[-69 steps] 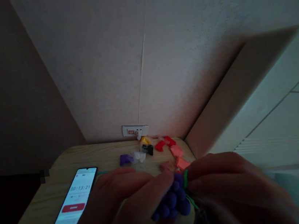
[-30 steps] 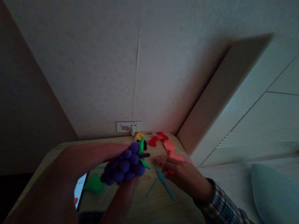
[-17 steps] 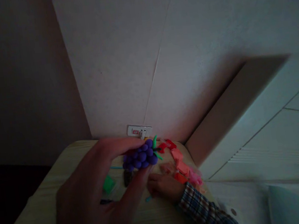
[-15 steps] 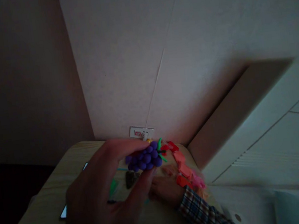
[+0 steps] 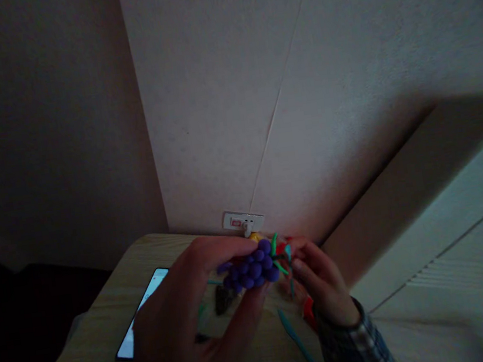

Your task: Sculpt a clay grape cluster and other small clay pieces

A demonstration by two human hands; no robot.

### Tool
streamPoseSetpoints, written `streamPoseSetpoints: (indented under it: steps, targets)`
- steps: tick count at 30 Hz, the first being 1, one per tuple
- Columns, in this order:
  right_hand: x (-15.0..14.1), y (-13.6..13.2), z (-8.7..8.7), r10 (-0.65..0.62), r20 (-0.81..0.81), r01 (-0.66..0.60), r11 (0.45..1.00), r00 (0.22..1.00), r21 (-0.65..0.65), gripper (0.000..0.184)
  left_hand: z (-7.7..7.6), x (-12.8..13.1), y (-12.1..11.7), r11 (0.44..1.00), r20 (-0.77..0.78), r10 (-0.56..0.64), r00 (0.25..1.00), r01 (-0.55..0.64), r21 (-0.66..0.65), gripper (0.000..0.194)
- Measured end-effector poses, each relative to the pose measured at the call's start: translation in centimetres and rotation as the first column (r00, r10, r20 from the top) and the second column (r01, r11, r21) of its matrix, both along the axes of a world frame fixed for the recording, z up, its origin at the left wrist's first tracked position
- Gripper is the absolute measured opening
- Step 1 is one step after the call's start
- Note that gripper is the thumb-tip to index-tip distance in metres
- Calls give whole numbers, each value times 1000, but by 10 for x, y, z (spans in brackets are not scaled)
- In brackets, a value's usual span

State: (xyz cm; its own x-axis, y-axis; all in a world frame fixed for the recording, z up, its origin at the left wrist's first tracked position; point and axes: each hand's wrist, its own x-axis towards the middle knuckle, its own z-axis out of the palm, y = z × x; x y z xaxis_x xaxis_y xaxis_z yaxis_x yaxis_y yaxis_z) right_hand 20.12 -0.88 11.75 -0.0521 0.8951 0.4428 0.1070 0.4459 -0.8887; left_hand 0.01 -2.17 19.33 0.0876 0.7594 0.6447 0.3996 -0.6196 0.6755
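Toward nine o'clock of the purple grape bunch (image 5: 253, 270), a lit phone (image 5: 145, 309) lies partly hidden behind the left hand (image 5: 172, 327), whose thumb and fingers pinch the bunch above the table (image 5: 89, 343). At eight o'clock a dark lump (image 5: 223, 300) is too dim to identify. At five o'clock lies a teal knife (image 5: 299, 344), and at four the right hand (image 5: 327, 285) holds a thin teal tool (image 5: 288, 252) beside the stem, contact unclear.

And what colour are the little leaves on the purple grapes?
The leaves are bright green; you can see them best in the head view.
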Motion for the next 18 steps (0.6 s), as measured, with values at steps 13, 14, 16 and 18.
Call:
streamPoseSetpoints:
  steps: [13, 14, 16, 18]
  targets:
    - [-20, -28, 62, 10, -592, 221, 923, 806, 316, 14, -6, 8, 3, 996, -28, 69, 997, -67, 63, 19]
    - [-19, -28, 61, -12, -576, 235, 920, 817, 315, 16, -6, 9, 3, 996, -30, 70, 997, -68, 61, 19]
    - [-18, -28, 60, -59, -538, 259, 917, 841, 305, 19, -7, 12, 4, 997, -32, 65, 997, -63, 54, 20]
    - [-19, -27, 60, -97, -512, 276, 917, 854, 287, 21, -8, 14, 5, 997, -30, 59, 998, -58, 46, 21]
